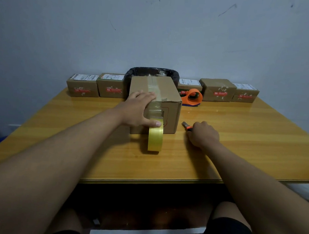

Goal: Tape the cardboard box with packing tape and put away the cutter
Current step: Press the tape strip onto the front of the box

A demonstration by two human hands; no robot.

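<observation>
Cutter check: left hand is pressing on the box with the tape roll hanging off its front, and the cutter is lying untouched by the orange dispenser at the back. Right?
Not quite. The cutter is not back by the orange dispenser; the right hand is closed on it, right of the box. The head view shows it. The rest holds: left hand on the box, tape roll at its front.

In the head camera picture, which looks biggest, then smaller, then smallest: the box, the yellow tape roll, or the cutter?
1. Box, by far the biggest.
2. Tape roll.
3. Cutter, though the right hand covers most of it, so its full size is unsure.
</observation>
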